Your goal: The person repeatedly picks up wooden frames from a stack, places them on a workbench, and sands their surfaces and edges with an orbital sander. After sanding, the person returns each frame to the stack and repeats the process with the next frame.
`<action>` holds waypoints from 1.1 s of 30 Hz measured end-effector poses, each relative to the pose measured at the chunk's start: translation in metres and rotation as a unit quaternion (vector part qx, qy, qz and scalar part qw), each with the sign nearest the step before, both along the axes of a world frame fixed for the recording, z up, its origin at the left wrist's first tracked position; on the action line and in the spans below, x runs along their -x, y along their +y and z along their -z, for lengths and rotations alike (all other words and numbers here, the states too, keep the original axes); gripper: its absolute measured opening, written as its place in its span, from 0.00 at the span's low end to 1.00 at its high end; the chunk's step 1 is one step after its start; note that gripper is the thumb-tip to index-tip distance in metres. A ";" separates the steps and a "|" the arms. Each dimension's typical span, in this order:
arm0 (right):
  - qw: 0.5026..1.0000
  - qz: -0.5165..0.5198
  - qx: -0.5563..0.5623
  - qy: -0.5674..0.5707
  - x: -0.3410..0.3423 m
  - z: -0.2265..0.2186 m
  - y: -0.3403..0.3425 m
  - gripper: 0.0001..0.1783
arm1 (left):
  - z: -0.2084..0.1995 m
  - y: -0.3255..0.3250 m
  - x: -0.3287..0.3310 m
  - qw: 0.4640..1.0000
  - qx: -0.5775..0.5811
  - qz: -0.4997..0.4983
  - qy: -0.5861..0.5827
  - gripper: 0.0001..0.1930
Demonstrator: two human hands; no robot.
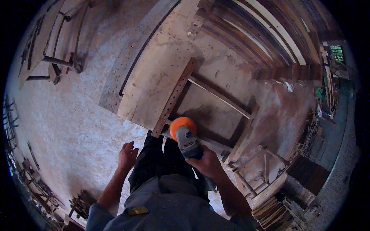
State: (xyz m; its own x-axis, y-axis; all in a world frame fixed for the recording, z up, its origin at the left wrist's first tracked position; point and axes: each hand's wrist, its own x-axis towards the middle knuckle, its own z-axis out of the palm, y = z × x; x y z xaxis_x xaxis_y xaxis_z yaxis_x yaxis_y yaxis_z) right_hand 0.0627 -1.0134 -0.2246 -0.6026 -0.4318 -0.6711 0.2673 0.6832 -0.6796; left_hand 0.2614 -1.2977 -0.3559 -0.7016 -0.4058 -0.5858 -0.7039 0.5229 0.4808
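My right hand (206,163) is wrapped round the grey body of a handheld power sander (187,142) with a round orange pad. The pad is over the near edge of a wooden frame (219,97); whether it touches the wood I cannot tell. The frame's left side is a rail with a row of holes (175,96), and it lies on a worn wooden workbench (154,77). My left hand (127,154) hangs beside my left leg, apart from the bench. Its fingers are loosely bent and hold nothing.
Long wooden boards (262,34) are stacked at the far right. A wooden stand (266,165) is right of my right arm, with cut strips (273,213) below it. Wooden frames (58,57) stand at the far left on the pale, dusty floor (81,127).
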 end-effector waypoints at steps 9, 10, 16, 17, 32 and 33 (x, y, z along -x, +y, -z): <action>1.000 -0.011 -0.005 0.028 -0.004 0.013 -0.021 0.33 | -0.015 -0.005 0.028 0.999 0.001 0.006 0.054 0.21; 0.999 -0.021 -0.016 0.030 -0.003 0.009 -0.020 0.34 | -0.015 -0.007 0.029 0.999 0.008 0.012 0.053 0.21; 0.999 0.010 0.045 0.026 -0.009 0.005 -0.013 0.35 | -0.009 -0.013 0.026 0.998 0.008 0.011 0.066 0.21; 0.999 0.011 0.043 0.029 -0.009 0.006 -0.016 0.34 | -0.011 -0.012 0.029 0.998 0.002 0.006 0.067 0.21; 0.954 0.299 -0.002 -0.015 -0.018 -0.039 0.098 0.27 | -0.055 0.078 0.124 0.862 0.042 0.368 0.345 0.18; 0.936 0.346 0.063 -0.009 -0.027 -0.044 0.113 0.27 | -0.058 0.097 0.139 0.835 0.056 0.404 0.370 0.18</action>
